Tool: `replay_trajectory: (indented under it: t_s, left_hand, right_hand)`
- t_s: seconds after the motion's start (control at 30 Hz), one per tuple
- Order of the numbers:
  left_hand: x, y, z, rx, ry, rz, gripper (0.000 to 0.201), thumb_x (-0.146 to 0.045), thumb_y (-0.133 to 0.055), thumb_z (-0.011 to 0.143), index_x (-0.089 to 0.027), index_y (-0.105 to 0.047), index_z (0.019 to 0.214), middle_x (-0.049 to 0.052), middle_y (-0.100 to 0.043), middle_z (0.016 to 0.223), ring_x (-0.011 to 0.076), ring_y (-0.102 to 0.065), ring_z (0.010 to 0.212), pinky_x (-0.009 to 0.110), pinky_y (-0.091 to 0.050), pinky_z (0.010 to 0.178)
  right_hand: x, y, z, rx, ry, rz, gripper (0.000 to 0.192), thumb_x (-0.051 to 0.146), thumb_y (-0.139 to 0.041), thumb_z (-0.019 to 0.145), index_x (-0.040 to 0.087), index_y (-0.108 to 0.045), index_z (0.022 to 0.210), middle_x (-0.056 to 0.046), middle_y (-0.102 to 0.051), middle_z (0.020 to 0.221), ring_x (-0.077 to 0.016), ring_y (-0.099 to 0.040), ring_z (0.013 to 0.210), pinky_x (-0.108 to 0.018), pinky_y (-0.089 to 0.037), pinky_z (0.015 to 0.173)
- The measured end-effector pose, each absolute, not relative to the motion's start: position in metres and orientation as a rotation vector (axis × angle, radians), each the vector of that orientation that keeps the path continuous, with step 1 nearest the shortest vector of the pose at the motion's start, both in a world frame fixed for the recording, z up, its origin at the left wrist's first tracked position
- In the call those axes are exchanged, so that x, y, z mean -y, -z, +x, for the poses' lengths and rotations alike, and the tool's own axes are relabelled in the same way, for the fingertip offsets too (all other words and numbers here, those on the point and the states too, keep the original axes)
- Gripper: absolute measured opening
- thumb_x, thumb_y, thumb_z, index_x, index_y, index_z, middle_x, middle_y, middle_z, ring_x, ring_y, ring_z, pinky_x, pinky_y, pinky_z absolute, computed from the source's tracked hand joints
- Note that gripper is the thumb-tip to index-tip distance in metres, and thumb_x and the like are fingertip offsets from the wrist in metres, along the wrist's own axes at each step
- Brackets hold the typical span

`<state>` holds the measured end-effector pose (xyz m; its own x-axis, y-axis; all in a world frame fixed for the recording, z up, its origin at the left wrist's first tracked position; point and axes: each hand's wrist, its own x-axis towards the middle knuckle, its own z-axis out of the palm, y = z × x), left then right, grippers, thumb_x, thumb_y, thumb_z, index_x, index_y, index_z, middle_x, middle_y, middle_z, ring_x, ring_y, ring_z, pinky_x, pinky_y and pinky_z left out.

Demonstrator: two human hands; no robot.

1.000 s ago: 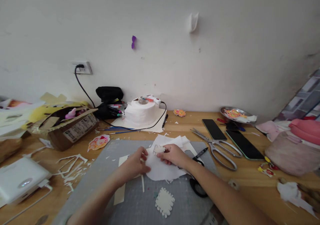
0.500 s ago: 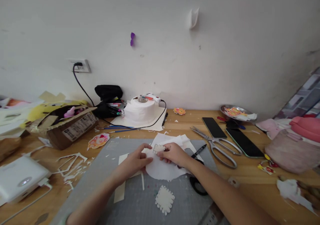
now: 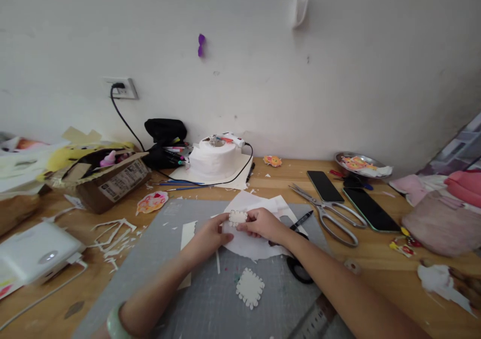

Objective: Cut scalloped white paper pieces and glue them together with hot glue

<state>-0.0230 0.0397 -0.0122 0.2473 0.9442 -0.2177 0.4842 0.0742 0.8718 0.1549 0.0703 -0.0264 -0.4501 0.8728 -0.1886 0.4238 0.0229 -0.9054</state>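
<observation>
My left hand (image 3: 209,238) and my right hand (image 3: 264,223) meet over the grey cutting mat (image 3: 158,279) and pinch a small white scalloped cutout (image 3: 238,216) between their fingertips, one hand on each side. Under the hands lies a white paper sheet (image 3: 255,246). A second, larger scalloped cutout (image 3: 249,288) rests flat on the mat just below the hands. Black-handled scissors (image 3: 298,270) lie partly hidden under my right forearm.
Large steel scissors (image 3: 330,220) and two phones (image 3: 325,186) lie to the right, near a metal dish (image 3: 356,162). A glue gun on a white roll (image 3: 215,157), a cardboard box (image 3: 108,181), paper scraps (image 3: 112,233) and a white device (image 3: 35,253) sit left and behind.
The view shifted slightly right and down. Both hands stayed together on the small cutout, with my left fingers closing onto it from the sheet.
</observation>
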Motion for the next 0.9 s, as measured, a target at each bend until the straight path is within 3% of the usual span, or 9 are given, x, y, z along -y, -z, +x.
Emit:
replay_trajectory:
  t_s: [0.23, 0.4, 0.57, 0.67, 0.8, 0.9]
  left_hand:
    - [-0.039, 0.013, -0.021, -1.104, -0.672, 1.363, 0.066, -0.008, -0.051, 0.055, -0.016, -0.048, 0.12, 0.0, -0.063, 0.081, 0.0152, -0.053, 0.072, 0.023, -0.038, 0.062]
    - [-0.039, 0.018, -0.021, -1.11, -0.69, 1.371, 0.073, -0.006, -0.05, 0.055, -0.012, -0.041, 0.127, 0.0, -0.062, 0.078, 0.0125, -0.05, 0.063, 0.021, -0.035, 0.055]
    - [-0.04, 0.025, -0.023, -1.126, -0.73, 1.391, 0.079, -0.005, -0.05, 0.056, -0.016, -0.035, 0.132, 0.003, -0.063, 0.092, 0.0143, -0.053, 0.072, 0.022, -0.04, 0.06]
    - [-0.04, 0.027, -0.024, -1.145, -0.722, 1.402, 0.079, -0.005, -0.051, 0.056, -0.014, -0.034, 0.132, 0.004, -0.062, 0.092, 0.0145, -0.053, 0.071, 0.023, -0.041, 0.06]
    - [-0.038, 0.024, -0.025, -1.143, -0.709, 1.408, 0.075, -0.005, -0.05, 0.056, -0.017, -0.039, 0.128, 0.002, -0.06, 0.094, 0.013, -0.052, 0.07, 0.022, -0.04, 0.059]
    - [-0.037, 0.021, -0.025, -1.106, -0.687, 1.405, 0.068, -0.007, -0.05, 0.054, -0.019, -0.047, 0.121, 0.001, -0.059, 0.095, 0.0127, -0.051, 0.069, 0.022, -0.038, 0.058]
  right_hand:
    - [-0.065, 0.013, 0.158, 2.036, -1.443, -1.409, 0.032, 0.045, -0.063, 0.07, 0.016, -0.056, 0.06, 0.004, -0.048, 0.048, -0.0059, -0.035, 0.035, -0.019, -0.021, 0.031]
    - [-0.067, 0.014, 0.16, 2.029, -1.484, -1.247, 0.028, 0.038, -0.052, 0.081, 0.014, -0.064, 0.073, 0.003, -0.051, 0.052, -0.0056, -0.037, 0.039, -0.018, -0.026, 0.036]
    - [-0.068, 0.015, 0.159, 1.905, -1.515, -1.161, 0.027, 0.037, -0.055, 0.078, 0.014, -0.06, 0.066, 0.005, -0.046, 0.049, -0.0056, -0.037, 0.04, -0.019, -0.027, 0.038]
    - [-0.069, 0.011, 0.161, 1.806, -1.51, -1.122, 0.02, 0.034, -0.06, 0.072, 0.015, -0.056, 0.065, 0.005, -0.047, 0.049, -0.0059, -0.039, 0.041, -0.019, -0.028, 0.04]
    - [-0.071, -0.002, 0.168, 1.69, -1.475, -1.069, 0.018, 0.031, -0.062, 0.067, 0.016, -0.055, 0.073, 0.001, -0.058, 0.066, -0.0068, -0.046, 0.049, -0.019, -0.035, 0.046]
    - [-0.073, -0.011, 0.172, 1.607, -1.42, -1.082, 0.018, 0.032, -0.061, 0.067, 0.018, -0.052, 0.074, 0.004, -0.053, 0.063, -0.0065, -0.044, 0.048, -0.019, -0.033, 0.045]
